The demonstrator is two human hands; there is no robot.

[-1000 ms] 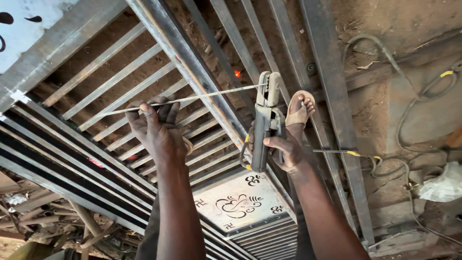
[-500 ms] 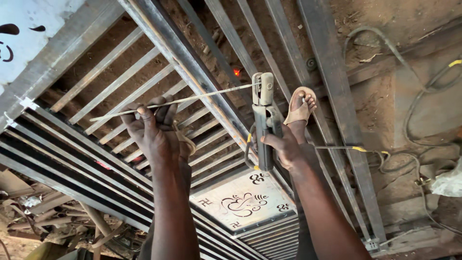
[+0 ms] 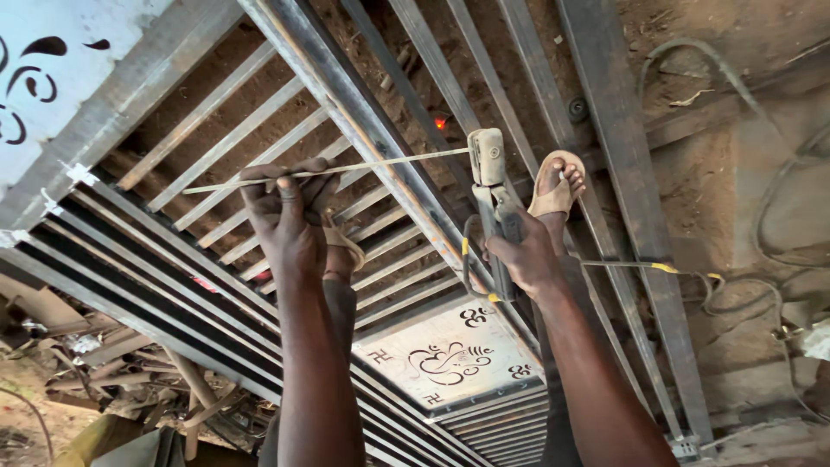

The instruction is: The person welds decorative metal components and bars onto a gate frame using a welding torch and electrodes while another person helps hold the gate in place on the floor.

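We are gripping the electrode holder (image 3: 493, 195) in our right hand (image 3: 526, 259), fingers closed round its handle, above the metal gate (image 3: 363, 130). Our left hand (image 3: 285, 212) is pinching the welding rod (image 3: 346, 169), which is running sideways into the holder's clamp.

Barred grey steel gate (image 3: 363, 130) on dirt ground
Pale decorated metal panel (image 3: 450, 350) inside the gate; black cables (image 3: 769, 242) beside it.
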